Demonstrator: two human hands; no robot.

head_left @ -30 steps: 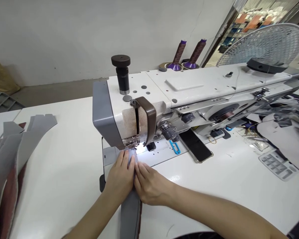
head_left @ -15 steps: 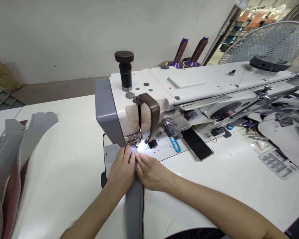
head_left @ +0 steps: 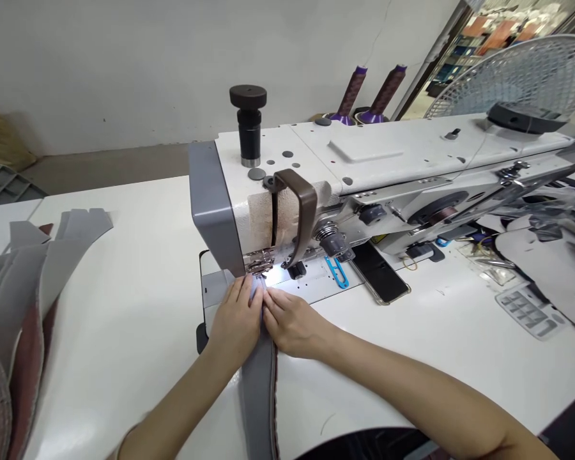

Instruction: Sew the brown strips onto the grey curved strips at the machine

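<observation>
The flat left hand is pressing a long grey leathery strip. The right hand is pinching its edge.

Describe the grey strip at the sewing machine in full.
The grey strip looks long, smooth and leather-like, with a dark reddish-brown right edge. It runs over the white table to the sewing machine, its near end out of frame. The left-hand grip presses on it; the right-hand grip is at its right side.
</observation>
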